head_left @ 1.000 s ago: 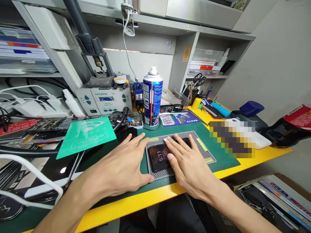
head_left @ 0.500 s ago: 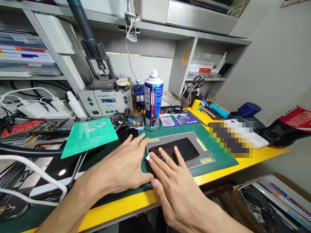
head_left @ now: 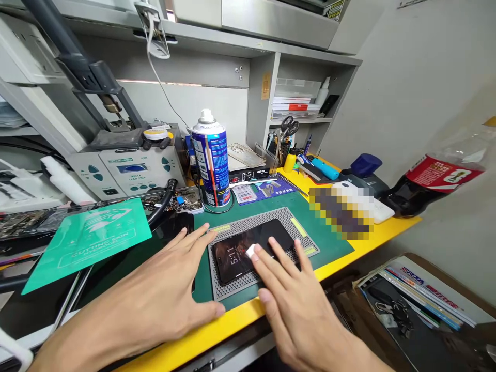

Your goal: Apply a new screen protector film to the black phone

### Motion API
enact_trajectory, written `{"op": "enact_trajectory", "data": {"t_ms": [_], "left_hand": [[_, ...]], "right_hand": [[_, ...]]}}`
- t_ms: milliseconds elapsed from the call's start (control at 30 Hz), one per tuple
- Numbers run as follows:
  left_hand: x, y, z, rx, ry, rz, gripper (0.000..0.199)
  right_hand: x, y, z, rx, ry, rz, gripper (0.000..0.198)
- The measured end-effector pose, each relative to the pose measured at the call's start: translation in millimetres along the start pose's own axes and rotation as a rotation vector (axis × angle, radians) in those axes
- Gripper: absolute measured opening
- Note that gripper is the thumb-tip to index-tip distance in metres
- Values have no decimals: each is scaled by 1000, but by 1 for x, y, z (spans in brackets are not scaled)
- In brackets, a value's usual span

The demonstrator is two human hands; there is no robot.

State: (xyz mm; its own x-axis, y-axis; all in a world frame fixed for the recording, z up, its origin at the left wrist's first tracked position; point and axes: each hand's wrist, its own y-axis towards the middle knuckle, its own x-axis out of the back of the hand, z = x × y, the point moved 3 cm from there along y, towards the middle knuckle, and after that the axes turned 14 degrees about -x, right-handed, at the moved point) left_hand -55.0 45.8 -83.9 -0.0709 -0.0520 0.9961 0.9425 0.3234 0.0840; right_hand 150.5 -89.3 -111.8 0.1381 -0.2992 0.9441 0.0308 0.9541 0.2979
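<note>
A black smartphone (head_left: 232, 253) lies face up on a grey perforated pad (head_left: 215, 289), its screen lit with the time 5:11. My right hand (head_left: 290, 289) rests over the phone's near side with fingers stretched out. Under its index fingertip a small white wipe (head_left: 251, 251) is pressed against the screen; most of the wipe is hidden. My left hand (head_left: 170, 284) is open left of the pad, fingers spread and thumb over the yellow table edge. Its fingertips come close to the pad's far left corner; contact there is unclear.
A blue spray can (head_left: 211, 165) stands behind the pad. To its left are a soldering station (head_left: 132, 168) and a green packet (head_left: 93, 232). At the right lie a white phone (head_left: 372, 201) and a cola bottle (head_left: 437, 178). A yellow border (head_left: 248, 318) edges the green mat (head_left: 337, 248).
My right hand has slid the white wipe from the phone's left end toward mid-screen. My left hand has drawn back from the phone. The screen's time shows more fully, and the view has shifted right.
</note>
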Motion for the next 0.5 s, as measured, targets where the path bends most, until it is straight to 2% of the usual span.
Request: {"op": "enact_trajectory", "data": {"t_ms": [100,167,233,367,433,500], "left_hand": [[2,0,-19,-106,100,-139,138],[3,3,-37,-188,186,-216,149],[-1,7,-55,-262,259,-235,134],[-15,10,-79,-298,367,-262,70],[-19,8,-86,-323,417,-292,61],[-23,2,-89,-348,484,-287,63]], "right_hand": [[6,-2,-26,-56,-50,-30,55],[9,-1,-39,-91,-54,-40,52],[10,0,-47,-119,-49,-39,50],[10,5,-52,-156,-51,-25,49],[10,8,-52,-172,-52,-13,49],[10,13,-52,-190,-44,-2,49]]}}
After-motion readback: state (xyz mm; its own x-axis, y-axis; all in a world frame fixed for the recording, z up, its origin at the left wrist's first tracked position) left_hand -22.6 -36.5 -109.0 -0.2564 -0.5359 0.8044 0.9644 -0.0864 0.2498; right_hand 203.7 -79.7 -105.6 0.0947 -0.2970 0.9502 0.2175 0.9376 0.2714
